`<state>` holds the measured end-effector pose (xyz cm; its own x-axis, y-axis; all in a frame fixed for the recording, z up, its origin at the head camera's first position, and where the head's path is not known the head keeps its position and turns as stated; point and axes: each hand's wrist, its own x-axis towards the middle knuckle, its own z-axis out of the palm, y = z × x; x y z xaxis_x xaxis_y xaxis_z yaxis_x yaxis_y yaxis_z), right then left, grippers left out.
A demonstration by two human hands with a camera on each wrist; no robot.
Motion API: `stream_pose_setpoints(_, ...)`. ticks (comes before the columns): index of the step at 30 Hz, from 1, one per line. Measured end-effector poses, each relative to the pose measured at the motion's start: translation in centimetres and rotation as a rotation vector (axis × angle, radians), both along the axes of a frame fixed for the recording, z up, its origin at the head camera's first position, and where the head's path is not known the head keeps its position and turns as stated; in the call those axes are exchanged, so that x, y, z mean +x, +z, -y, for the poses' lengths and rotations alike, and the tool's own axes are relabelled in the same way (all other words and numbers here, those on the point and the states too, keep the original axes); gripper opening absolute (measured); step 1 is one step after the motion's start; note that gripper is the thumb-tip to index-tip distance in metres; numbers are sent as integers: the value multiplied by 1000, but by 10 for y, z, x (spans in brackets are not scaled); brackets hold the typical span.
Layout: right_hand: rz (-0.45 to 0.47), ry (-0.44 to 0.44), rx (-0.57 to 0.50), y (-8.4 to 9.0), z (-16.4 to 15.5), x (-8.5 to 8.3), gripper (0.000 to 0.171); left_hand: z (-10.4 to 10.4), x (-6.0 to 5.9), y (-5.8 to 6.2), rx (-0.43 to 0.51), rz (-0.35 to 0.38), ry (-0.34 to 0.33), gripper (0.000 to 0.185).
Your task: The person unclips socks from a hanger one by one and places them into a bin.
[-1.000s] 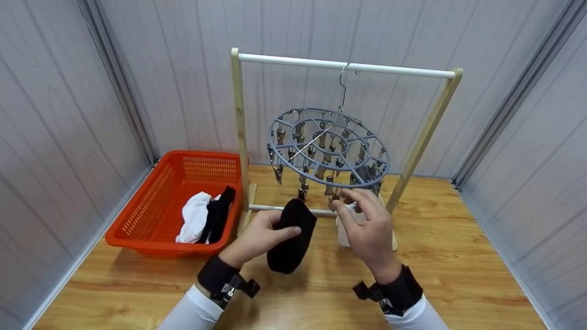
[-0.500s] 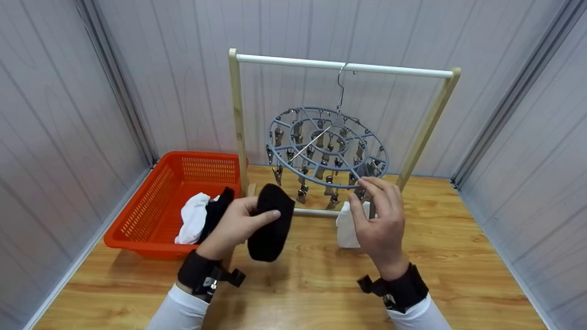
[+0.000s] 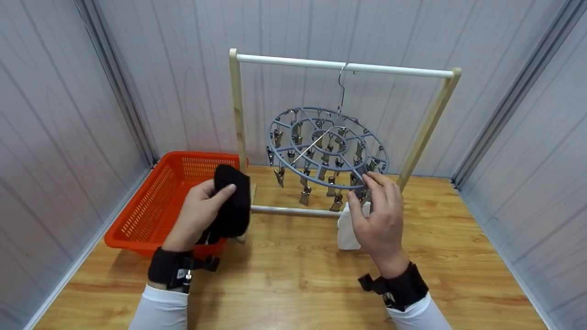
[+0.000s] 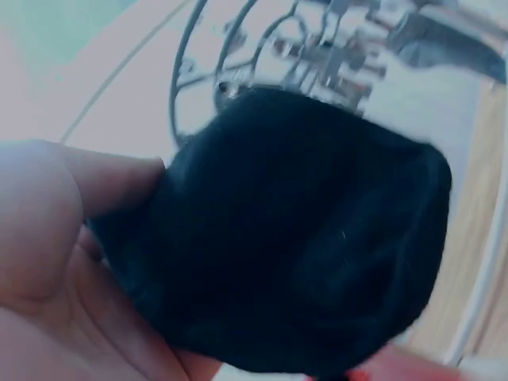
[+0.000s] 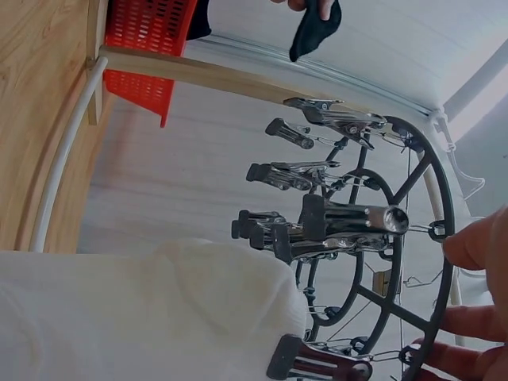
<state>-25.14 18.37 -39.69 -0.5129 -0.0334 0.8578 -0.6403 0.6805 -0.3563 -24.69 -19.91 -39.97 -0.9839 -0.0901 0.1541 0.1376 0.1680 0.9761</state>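
black sock [image 3: 231, 201] is gripped in the left hand [image 3: 198, 215], fingers curled round it, long axis hanging near vertical, over the near edge of the orange basket [image 3: 151, 206]. clip hanger [image 3: 328, 149] lies to its right and higher. right hand [image 3: 378, 215] is nearer: fingers loosely spread, touching the hanger's rim, above the clipped white sock [image 3: 348, 229].

Both arms wore white long sleeves [image 3: 158, 309]. Each wrist carried a broad black strap [image 3: 166, 271] with a small black clip-on fitting [image 3: 373, 285] attached.
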Motion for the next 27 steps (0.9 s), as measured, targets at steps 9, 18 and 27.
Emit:
stream_pose_setpoints(9, 12, 10, -4, -1, 2, 1, 44, 35, -5, -7, -305, -25, 172, 42)
stream_pose_setpoints(18, 19, 25, 7, -1, 4, 4, 45, 45, -10, -20, -392, 50, 119, 45)
stream_pose_setpoints(27, 13, 49, 13, -2, 6, 5, 45, 59, -10, -23, -610, 215, 205, 60)
